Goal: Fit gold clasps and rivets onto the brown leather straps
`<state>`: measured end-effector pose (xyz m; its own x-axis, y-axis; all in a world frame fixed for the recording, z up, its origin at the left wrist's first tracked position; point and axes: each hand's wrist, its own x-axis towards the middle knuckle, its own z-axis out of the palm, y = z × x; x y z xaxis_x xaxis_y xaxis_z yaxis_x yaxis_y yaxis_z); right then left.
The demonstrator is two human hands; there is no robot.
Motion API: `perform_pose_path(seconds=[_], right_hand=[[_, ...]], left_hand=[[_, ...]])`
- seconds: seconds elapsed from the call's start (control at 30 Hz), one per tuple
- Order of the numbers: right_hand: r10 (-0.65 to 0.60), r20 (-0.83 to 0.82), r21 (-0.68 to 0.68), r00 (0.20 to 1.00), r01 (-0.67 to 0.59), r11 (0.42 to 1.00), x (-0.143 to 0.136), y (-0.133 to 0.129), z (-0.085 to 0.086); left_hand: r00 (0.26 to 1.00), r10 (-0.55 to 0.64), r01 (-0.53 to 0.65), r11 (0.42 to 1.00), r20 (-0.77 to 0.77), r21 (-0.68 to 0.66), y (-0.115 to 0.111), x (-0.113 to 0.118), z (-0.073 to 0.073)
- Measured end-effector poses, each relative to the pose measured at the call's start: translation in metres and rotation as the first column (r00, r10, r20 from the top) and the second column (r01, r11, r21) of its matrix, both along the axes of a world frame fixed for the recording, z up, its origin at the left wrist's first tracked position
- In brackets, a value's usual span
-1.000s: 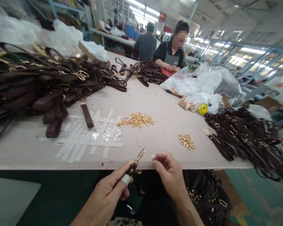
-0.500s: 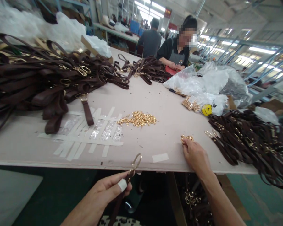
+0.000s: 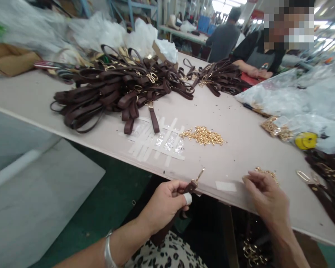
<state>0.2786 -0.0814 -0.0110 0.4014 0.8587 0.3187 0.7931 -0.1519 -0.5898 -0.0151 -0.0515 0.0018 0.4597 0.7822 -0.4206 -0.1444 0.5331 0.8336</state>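
My left hand [image 3: 167, 203] is clenched on a brown strap [image 3: 190, 187], just at the near edge of the table [image 3: 257, 149]. The strap's gold clasp [image 3: 200, 175] sticks up past my fingers, and white tape [image 3: 188, 198] wraps my thumb. The strap's lower part hangs toward my lap.

My right hand [image 3: 268, 197] is above the near edge, farther right, beside a small heap of gold pieces [image 3: 272, 175] that it partly covers. My thumb and forefinger tips are drawn close; I cannot tell whether they pinch anything. A white slip [image 3: 225, 186] lies between my 2 hands, along that same edge.

Farther in from the edge is a bigger gold heap [image 3: 205, 136], with tape strips [image 3: 147, 147] over clear plastic to its left. Just behind the strips lies 1 short strap [image 3: 154, 121]. A large pile of straps [image 3: 114, 89] fills the left part of the table; more straps [image 3: 328, 193] lie toward the right. Across the far edge, a co-worker's hands [image 3: 257, 72] touch something red [image 3: 248, 79].
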Motion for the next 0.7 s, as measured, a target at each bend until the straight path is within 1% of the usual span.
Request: perform_pose_path(seconds=[0.03, 0.07, 0.1, 0.17, 0.23, 0.33, 0.47, 0.57, 0.63, 0.7], right_hand=[[0.057, -0.184, 0.032, 0.981, -0.052, 0.998, -0.022, -0.004, 0.001], [0.124, -0.323, 0.060, 0.938, -0.111, 0.992, -0.045, -0.009, 0.001], [0.186, -0.411, 0.089, 0.893, -0.164, 0.982, -0.067, -0.013, 0.000], [0.290, -0.476, 0.142, 0.831, -0.252, 0.957, -0.105, -0.020, -0.003], [0.352, -0.457, 0.176, 0.817, -0.305, 0.936, -0.128, -0.023, -0.008], [0.375, -0.371, 0.184, 0.849, -0.329, 0.926, -0.140, -0.023, -0.011], [0.383, -0.198, 0.203, 0.902, -0.344, 0.917, -0.140, -0.022, -0.004], [0.357, -0.071, 0.208, 0.932, -0.336, 0.919, -0.143, -0.024, 0.003], [0.323, -0.088, 0.185, 0.942, -0.303, 0.935, -0.146, -0.027, 0.003], [0.285, -0.205, 0.166, 0.936, -0.254, 0.953, -0.148, -0.029, 0.002]], left_hand=[[1.000, -0.005, 0.005, 1.000, -0.001, 0.015, -0.001, 0.000, -0.001], [1.000, -0.009, 0.009, 0.999, -0.001, 0.031, -0.001, 0.000, -0.002], [1.000, -0.009, 0.009, 0.999, 0.000, 0.051, -0.002, 0.000, -0.003], [1.000, -0.001, 0.001, 0.996, 0.003, 0.090, -0.005, 0.000, -0.004], [1.000, 0.002, -0.003, 0.992, 0.008, 0.123, -0.006, -0.001, -0.003], [1.000, 0.011, -0.014, 0.984, 0.022, 0.176, -0.008, -0.002, -0.001], [0.999, 0.026, -0.037, 0.958, 0.040, 0.283, -0.009, -0.004, -0.001], [0.998, 0.043, -0.023, 0.926, -0.044, 0.377, -0.010, -0.006, -0.002], [0.992, 0.055, -0.003, 0.903, -0.110, 0.430, -0.011, -0.007, -0.002], [0.988, 0.060, 0.015, 0.884, -0.144, 0.468, -0.012, -0.008, 0.000]])
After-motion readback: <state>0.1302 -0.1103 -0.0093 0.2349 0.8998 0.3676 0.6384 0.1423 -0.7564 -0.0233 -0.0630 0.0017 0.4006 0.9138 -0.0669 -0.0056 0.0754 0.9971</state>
